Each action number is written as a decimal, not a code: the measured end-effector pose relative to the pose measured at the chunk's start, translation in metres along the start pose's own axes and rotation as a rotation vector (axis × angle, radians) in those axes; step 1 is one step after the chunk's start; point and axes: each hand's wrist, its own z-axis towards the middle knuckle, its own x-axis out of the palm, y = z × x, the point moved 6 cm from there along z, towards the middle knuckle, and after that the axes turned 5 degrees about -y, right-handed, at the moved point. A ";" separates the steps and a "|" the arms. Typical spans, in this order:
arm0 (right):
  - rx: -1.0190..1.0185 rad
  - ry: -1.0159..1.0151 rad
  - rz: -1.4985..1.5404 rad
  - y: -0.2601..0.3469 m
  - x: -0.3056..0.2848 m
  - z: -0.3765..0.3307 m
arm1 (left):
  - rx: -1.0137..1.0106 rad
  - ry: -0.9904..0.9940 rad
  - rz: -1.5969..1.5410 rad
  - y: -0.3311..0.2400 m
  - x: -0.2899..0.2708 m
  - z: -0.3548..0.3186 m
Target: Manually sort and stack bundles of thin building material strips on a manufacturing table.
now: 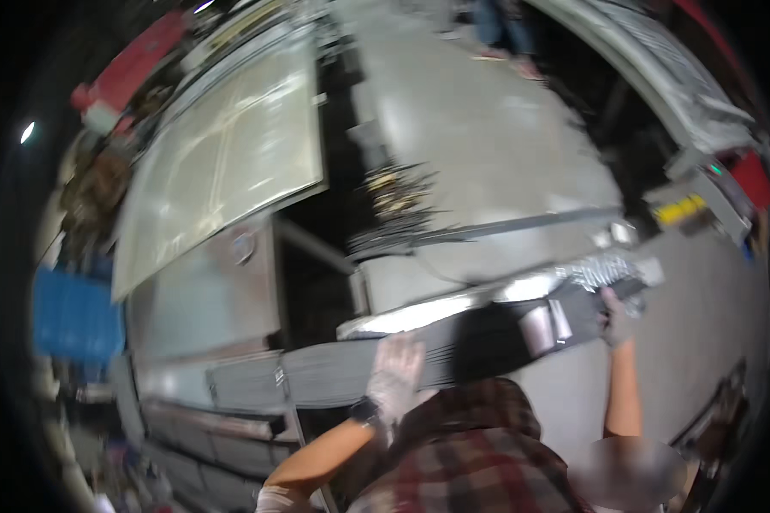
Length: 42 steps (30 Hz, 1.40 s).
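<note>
A long grey bundle of thin strips (329, 372) runs across in front of me, rising toward the right. My left hand (397, 369), in a pale glove with a dark band at the wrist, lies flat on it with its fingers stretched out. Near its right end my right hand (616, 321), also gloved, is curled around the near edge, somewhat blurred. Along the bundle's far side lies a shiny silver-wrapped length (436, 315), crumpled at the right. A dark rounded shape (486, 342) hides the bundle's middle.
A large pale sheet (231, 154) lies at the far left, with a blue container (79, 315) beyond its near corner. Thin rods (398, 201) are heaped at centre. A grey machine with a yellow part (680, 209) stands right. Another person's legs (506, 34) show far off.
</note>
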 end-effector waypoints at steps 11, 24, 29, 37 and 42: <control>-0.051 0.122 0.033 -0.004 0.044 -0.017 | -0.087 0.029 0.049 0.005 -0.005 -0.022; 0.049 0.151 0.058 -0.017 -0.008 0.006 | -1.771 -0.701 -0.086 0.285 0.006 -0.273; -0.064 0.019 0.064 -0.013 0.027 -0.023 | -1.877 -0.312 -0.153 0.349 0.034 -0.339; 0.007 0.191 0.087 -0.028 0.029 -0.021 | -1.857 -0.214 -0.086 0.339 0.040 -0.328; -0.036 0.096 -0.047 -0.012 0.016 -0.030 | -1.849 -0.210 -0.070 0.348 0.043 -0.331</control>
